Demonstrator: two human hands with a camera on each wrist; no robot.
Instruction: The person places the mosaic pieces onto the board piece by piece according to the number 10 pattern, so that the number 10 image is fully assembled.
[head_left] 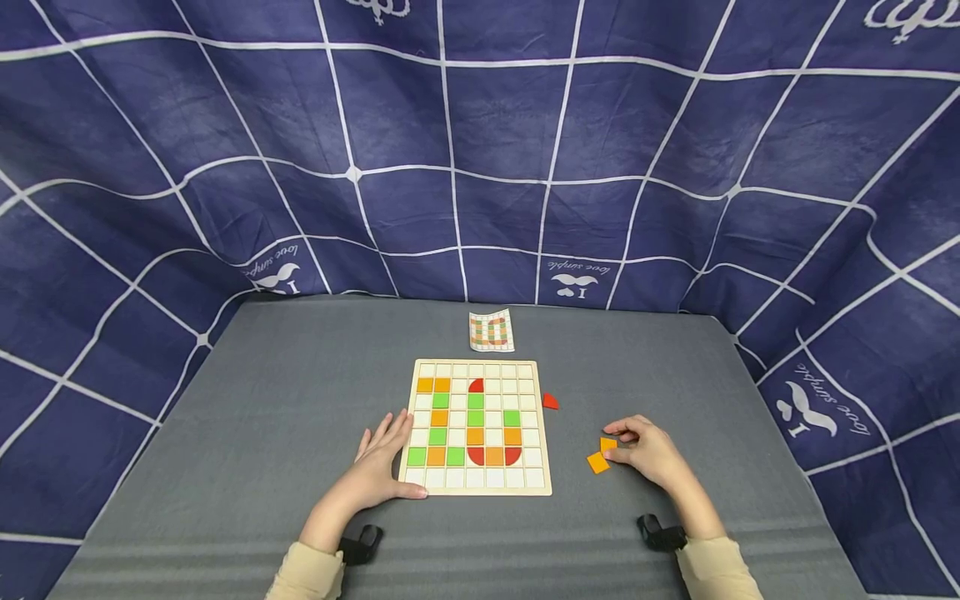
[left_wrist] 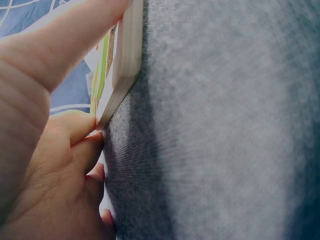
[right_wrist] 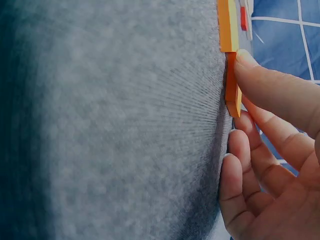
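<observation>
A cream grid board (head_left: 476, 487) lies on the grey table, with orange and green squares and red quarter-circles in some of its cells. My left hand (head_left: 382, 462) is spread at the board's near left corner, its thumb on the near edge and its fingers along the left side. The left wrist view shows the thumb touching the board's rim (left_wrist: 127, 55). Right of the board, my right hand (head_left: 648, 450) pinches an orange square tile (head_left: 608, 444) between thumb and fingers, low at the tabletop. A second orange square tile (head_left: 597, 462) lies against it; in the right wrist view this tile (right_wrist: 228, 25) sits just beyond the thumb tip.
A loose red quarter-circle piece (head_left: 551, 402) lies by the board's right edge. Behind the board is a small printed pattern card (head_left: 491, 331). Dark blue cloth with white lines (head_left: 495, 208) hangs around the back and sides of the grey table (head_left: 315, 358).
</observation>
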